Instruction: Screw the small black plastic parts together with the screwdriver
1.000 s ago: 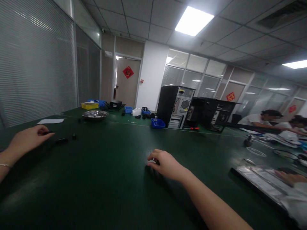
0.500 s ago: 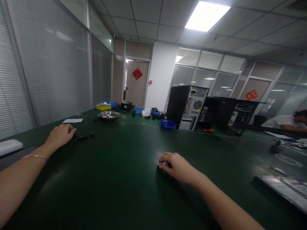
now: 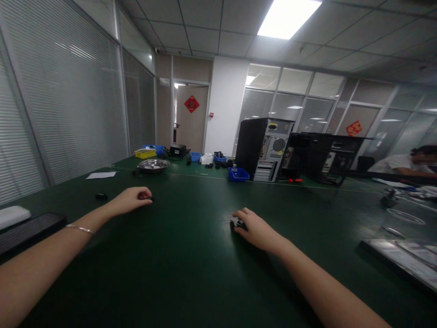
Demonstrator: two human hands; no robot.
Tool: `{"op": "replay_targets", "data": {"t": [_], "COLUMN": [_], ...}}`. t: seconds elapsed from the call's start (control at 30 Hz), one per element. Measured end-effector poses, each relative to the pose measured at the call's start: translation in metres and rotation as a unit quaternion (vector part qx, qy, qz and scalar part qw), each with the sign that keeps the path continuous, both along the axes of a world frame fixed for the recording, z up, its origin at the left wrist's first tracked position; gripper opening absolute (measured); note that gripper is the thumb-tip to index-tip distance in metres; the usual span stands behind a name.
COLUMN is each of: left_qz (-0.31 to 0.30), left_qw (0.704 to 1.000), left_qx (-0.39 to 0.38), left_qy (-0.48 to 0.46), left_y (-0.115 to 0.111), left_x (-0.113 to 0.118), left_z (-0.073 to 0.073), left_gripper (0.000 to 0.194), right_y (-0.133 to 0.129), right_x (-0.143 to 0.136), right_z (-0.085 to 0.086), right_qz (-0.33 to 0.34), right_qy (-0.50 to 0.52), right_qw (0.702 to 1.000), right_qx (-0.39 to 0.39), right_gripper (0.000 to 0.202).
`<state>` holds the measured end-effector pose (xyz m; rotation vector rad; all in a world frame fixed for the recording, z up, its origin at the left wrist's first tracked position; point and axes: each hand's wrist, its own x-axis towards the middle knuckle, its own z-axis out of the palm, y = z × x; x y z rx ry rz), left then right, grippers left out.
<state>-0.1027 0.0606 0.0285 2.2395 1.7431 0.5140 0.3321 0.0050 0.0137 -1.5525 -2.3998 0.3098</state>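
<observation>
Your left hand [image 3: 136, 199], in the middle left of the frame, has its fingers drawn in narrow around a small dark piece [image 3: 150, 199]; its exact shape is mostly hidden. Your right hand [image 3: 251, 225], just right of the centre, curls its thumb and fingers around a small black-and-silver piece [image 3: 238, 222], low over the smooth, dull-sheened green tabletop [image 3: 191, 269]. The two hands are well apart. A thin, shiny metal bracelet [image 3: 80, 228] circles your left wrist.

Near your left hand, toward the left edge, lies an oblong black piece [image 3: 101, 196], and beyond it a flat sheet of white paper [image 3: 101, 175]. At the lower left, a ribbed black slab [image 3: 32, 230] sits just beside a smooth, rounded white block [image 3: 13, 216].

Farther back, left of the centre, you have a round, polished metal dish [image 3: 153, 171] with small contents too blurred to tell, near a yellow plastic tray [image 3: 144, 154]. A glossy blue plastic bin [image 3: 239, 175] stands beside a boxy black computer tower [image 3: 251, 148] with a perforated grey metal back. A red-handled tool [image 3: 295, 180] lies right of the tower's foot. At the right edge, a person in white [image 3: 392, 163] leans low.
</observation>
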Motion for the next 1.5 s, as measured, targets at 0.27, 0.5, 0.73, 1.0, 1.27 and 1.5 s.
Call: {"op": "replay_targets", "data": {"t": [0.27, 0.5, 0.73, 1.0, 1.27, 1.5], "left_qz": [-0.318, -0.273, -0.265, -0.222, -0.221, -0.226], "left_qw": [0.939, 0.958, 0.961, 0.972, 0.971, 0.966], "left_qx": [-0.034, 0.001, 0.033, 0.046, 0.055, 0.039], "left_qy": [-0.127, -0.087, -0.07, -0.064, -0.07, -0.123], "left_y": [-0.087, -0.087, -0.083, -0.08, -0.079, -0.082], "left_x": [0.157, 0.154, 0.155, 0.155, 0.156, 0.157], "left_z": [-0.005, -0.029, -0.03, -0.033, -0.036, -0.032], "left_gripper": [0.022, 0.026, 0.02, 0.02, 0.019, 0.016], "right_y": [0.003, -0.024, -0.041, -0.036, -0.036, -0.034], "right_x": [-0.009, -0.036, -0.053, -0.054, -0.056, -0.058], "right_z": [-0.004, 0.009, 0.008, -0.005, -0.008, -0.009], "right_qz": [0.023, 0.16, 0.175, 0.173, 0.169, 0.149], "right_qy": [0.083, 0.155, 0.222, 0.196, 0.149, 0.138], "right_qw": [0.995, 0.97, 0.957, 0.964, 0.973, 0.978], "right_qx": [0.047, 0.094, 0.061, 0.045, 0.041, 0.04], "right_gripper": [0.027, 0.028, 0.023, 0.021, 0.02, 0.024]}}
